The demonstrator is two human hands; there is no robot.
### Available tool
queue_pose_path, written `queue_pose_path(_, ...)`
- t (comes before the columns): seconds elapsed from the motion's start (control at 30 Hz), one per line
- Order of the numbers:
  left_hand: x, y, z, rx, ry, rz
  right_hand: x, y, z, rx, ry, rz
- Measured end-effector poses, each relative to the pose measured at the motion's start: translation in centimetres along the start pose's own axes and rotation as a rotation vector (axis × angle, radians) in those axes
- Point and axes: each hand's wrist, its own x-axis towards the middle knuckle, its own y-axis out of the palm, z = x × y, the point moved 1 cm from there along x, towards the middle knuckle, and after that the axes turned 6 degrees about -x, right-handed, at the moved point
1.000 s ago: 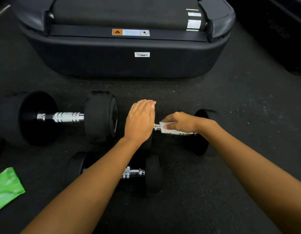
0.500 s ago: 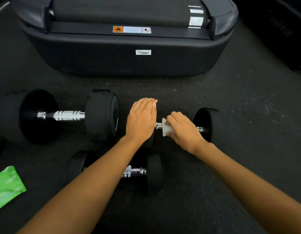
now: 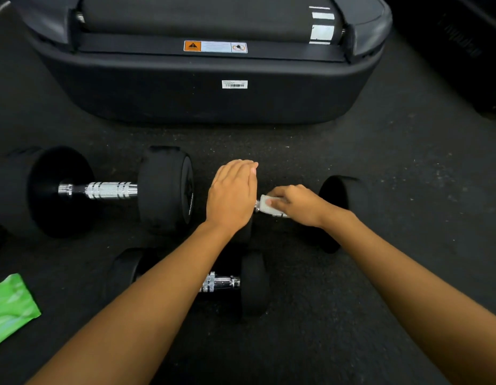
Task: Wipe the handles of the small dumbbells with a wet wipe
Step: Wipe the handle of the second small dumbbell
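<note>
White wet wipe [image 3: 269,204] sits on the chrome handle [image 3: 257,206] of the far small dumbbell [image 3: 342,201], at the handle's left end. Right hand [image 3: 299,204] has its fingers curled over wipe and handle, clamping both. Versus 0.5 s ago, its wrist has swung right toward the right head and now covers the chrome stub that showed there. Wipe position is roughly unchanged. Left hand [image 3: 231,195] is unchanged: flat, fingers straight and together, pressing on the dumbbell's left head. Near small dumbbell [image 3: 253,284], big dumbbell [image 3: 163,190] and green wipe packet [image 3: 10,307] lie on the floor [image 3: 380,273], none moved. Treadmill [image 3: 213,101] stands behind.
</note>
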Motion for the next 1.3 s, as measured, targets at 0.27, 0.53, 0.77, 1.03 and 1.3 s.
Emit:
queue_pose_path(0.27,-0.1,-0.1,-0.1,-0.011,-0.003,-0.002,-2.1,0.4,-1.9,0.003,-0.107,-0.183)
queue_pose_path(0.53,0.0,0.0,0.0,0.006,-0.019,0.009,-2.3,2.5,-0.1,-0.409,-0.227,-0.471)
queue_pose_path(0.77,-0.1,0.0,-0.1,0.007,-0.016,0.009,-2.4,2.9,-0.7,-0.361,-0.259,-0.465)
queue_pose_path(1.03,-0.1,0.0,0.0,0.002,-0.025,0.019,-0.8,0.7,-0.6,-0.036,-0.051,-0.103)
queue_pose_path(1.3,-0.1,0.1,0.0,-0.01,-0.019,0.004,-0.8,0.7,-0.2,-0.069,-0.117,-0.066)
